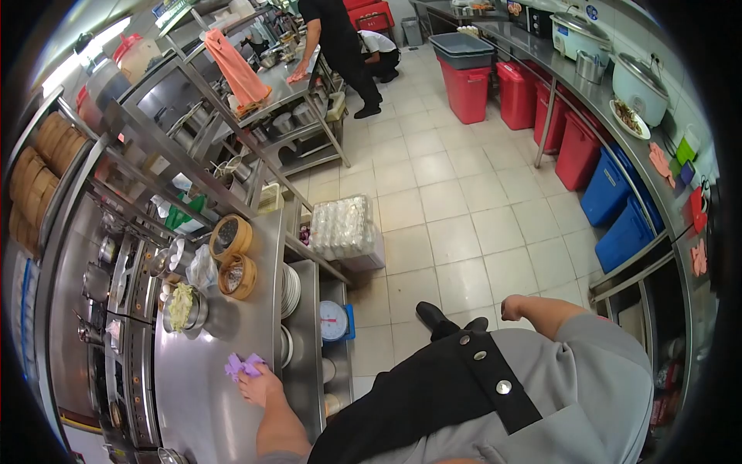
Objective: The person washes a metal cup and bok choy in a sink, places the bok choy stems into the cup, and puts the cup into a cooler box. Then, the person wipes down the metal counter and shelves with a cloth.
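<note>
On the steel counter [209, 387] at the lower left, my left hand [260, 385] presses a crumpled purple cloth [243, 365] with its fingers closed over it. Beyond the cloth stands a metal bowl [199, 315] holding shredded pale green vegetable [181, 306]. Two round bamboo containers [236, 277] with contents sit farther along the counter, and a clear plastic bag [202, 267] lies beside them. My right hand [512, 308] hangs over the tiled floor, away from any object, its fingers curled into a loose fist with nothing visible in it.
Under the counter are stacked white plates [290, 290] and a blue scale [334, 321]. Stacked egg trays [342, 228] stand on a box at the aisle. Red bins [465, 89] and blue bins [610, 185] line the right. Two people work farther back, one standing [338, 39], one crouching [379, 50].
</note>
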A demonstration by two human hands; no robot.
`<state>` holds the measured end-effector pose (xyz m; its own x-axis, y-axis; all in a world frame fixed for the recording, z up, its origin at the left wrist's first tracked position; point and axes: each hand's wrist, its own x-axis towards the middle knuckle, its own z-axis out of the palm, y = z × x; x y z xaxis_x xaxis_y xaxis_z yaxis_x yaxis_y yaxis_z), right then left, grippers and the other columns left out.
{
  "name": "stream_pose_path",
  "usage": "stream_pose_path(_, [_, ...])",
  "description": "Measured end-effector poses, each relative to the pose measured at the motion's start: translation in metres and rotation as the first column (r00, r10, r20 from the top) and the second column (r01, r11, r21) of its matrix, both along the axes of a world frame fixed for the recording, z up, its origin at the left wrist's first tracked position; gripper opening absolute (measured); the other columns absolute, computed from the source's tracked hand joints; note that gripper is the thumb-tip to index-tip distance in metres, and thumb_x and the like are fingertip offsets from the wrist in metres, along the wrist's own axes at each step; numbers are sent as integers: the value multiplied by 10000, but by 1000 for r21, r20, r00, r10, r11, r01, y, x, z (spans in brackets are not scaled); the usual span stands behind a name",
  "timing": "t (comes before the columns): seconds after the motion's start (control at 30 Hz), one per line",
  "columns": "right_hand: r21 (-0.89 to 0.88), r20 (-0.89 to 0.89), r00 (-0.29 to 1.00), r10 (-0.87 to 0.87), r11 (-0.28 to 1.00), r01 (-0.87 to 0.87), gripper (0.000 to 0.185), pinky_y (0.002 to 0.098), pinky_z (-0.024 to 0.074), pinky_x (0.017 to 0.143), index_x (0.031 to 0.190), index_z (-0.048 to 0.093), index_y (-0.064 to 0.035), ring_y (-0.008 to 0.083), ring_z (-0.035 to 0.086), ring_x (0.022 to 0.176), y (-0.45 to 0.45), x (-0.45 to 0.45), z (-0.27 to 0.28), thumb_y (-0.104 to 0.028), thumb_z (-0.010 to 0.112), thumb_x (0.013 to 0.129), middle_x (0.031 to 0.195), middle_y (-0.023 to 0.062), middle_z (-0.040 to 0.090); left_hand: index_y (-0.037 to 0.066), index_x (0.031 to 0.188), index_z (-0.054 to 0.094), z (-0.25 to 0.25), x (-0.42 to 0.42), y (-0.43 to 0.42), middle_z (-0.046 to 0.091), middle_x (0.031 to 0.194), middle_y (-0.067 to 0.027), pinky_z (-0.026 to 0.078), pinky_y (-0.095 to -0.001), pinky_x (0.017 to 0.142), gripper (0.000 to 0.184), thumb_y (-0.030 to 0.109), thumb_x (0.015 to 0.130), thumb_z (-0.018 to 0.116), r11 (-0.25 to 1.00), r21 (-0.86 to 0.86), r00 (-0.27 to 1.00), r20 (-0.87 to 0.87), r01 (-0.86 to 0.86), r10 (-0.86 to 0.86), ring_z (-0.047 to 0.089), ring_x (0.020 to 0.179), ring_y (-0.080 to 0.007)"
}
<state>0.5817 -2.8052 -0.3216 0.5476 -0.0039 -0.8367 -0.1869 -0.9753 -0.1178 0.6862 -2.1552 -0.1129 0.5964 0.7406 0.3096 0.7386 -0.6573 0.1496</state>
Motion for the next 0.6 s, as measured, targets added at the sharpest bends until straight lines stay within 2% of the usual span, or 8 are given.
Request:
stream_pose_path(0.1, [-16, -60, 997, -47, 999, 46, 322, 408, 531, 804, 1024, 743, -134, 301, 688, 897, -3, 5, -22, -322, 630, 786, 958, 125, 731, 128, 1381, 494, 1, 0, -1, 517, 1381, -156, 325, -498, 1079, 637, 529, 886, 521, 1000, 13, 1000, -9, 2, -2, 453, 1301, -340])
stream_pose_path(0.2, [27, 59, 998, 29, 999, -31, 318, 429, 538, 792, 876, 752, -65, 291, 699, 842, 3, 3, -3, -281, 522, 834, 859, 132, 735, 128, 1380, 493, -5, 1, 3, 520, 1378, -151, 324, -500, 1078, 636, 526, 884, 521, 1000, 27, 1000, -3, 0, 0, 456, 1299, -333])
stream_pose_path(0.3, [42, 21, 1000, 17, 999, -18, 292, 440, 534, 783, 844, 748, -60, 307, 692, 833, 7, 9, 3, -252, 535, 793, 869, 141, 730, 129, 1374, 499, -8, 1, 6, 545, 1352, -153, 351, -505, 1046, 633, 537, 891, 510, 998, 66, 1000, -8, -1, 2, 484, 1270, -336])
stream_pose_path(0.5, [27, 76, 984, 162, 986, -164, 267, 453, 528, 772, 818, 747, -61, 324, 685, 836, 0, 15, -13, -225, 542, 767, 884, 159, 724, 120, 1380, 490, -13, 2, 10, 558, 1330, -155, 361, -515, 1032, 642, 542, 897, 500, 995, 103, 1000, -15, -4, 5, 495, 1249, -342])
stream_pose_path(0.6, [-10, 9, 992, 124, 992, -124, 237, 422, 509, 712, 848, 719, -99, 309, 645, 740, -3, 23, -17, -290, 595, 781, 819, 140, 702, 120, 1380, 490, -15, 3, 11, 558, 1328, -154, 360, -517, 1032, 644, 543, 895, 499, 994, 109, 1000, -7, 0, 0, 494, 1248, -344])
